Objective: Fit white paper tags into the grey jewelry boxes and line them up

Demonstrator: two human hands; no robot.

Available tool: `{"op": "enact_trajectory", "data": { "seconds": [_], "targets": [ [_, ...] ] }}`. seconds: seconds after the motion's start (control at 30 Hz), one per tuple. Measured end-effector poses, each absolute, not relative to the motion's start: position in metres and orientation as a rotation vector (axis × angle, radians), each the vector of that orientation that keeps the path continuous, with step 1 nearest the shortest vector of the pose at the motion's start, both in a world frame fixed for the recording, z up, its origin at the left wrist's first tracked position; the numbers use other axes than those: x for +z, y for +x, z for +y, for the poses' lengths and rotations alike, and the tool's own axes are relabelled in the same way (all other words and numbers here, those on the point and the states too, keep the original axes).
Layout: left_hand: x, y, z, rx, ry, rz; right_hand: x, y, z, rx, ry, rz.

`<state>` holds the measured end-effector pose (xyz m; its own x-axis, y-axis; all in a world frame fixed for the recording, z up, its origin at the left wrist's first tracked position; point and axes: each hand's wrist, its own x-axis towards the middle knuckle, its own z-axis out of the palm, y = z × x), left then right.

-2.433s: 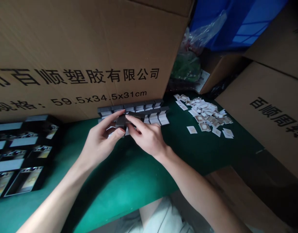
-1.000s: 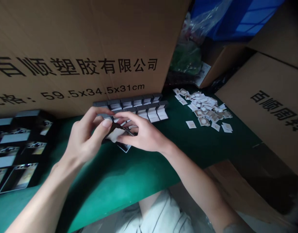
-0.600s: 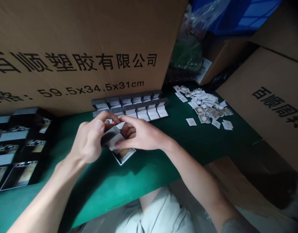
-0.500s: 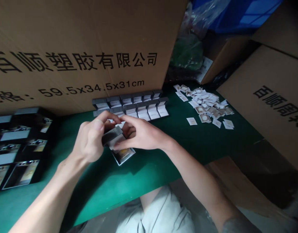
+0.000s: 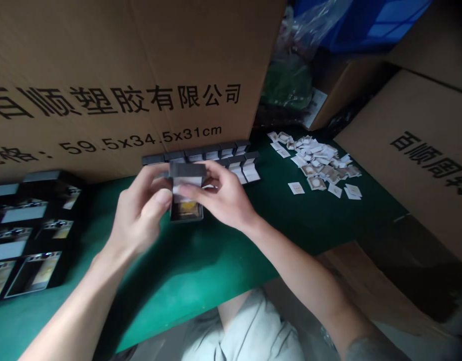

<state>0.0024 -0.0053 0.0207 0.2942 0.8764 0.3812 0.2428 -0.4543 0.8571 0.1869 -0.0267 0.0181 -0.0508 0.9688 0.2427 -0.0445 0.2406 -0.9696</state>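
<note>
Green tabletop (image 5: 171, 281) runs beneath both hands, with a large carton (image 5: 133, 60) standing beyond them. Between the hands is a small dark box (image 5: 188, 172), open, its pale inner face and a yellow patch (image 5: 188, 207) visible. Left hand (image 5: 141, 210) grasps its left side; right hand (image 5: 227, 198) grips the right, thumb across the pale face. Whether its base touches the tabletop cannot be determined. Just beyond the hands sit rows of open boxes (image 5: 249, 170); loose white squares (image 5: 317, 163) lie right of the right hand. Step in hand, as judged: two-handed handling of the open box. Next move calls for steady left-hand support and light right-thumb pressure.
</note>
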Motion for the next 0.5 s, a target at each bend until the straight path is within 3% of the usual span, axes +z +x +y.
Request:
{"op": "enact_trajectory", "data": {
  "seconds": [0.2,0.5],
  "targets": [
    [0.028,0.017,-0.012,1.0,1.633,0.842,0.014,0.189,-0.023,0.738,-1.025,-1.348],
    [0.022,0.023,-0.011,1.151,1.763,1.021,0.011,0.188,-0.027,0.371,-0.961,-1.614]
  ]
}}
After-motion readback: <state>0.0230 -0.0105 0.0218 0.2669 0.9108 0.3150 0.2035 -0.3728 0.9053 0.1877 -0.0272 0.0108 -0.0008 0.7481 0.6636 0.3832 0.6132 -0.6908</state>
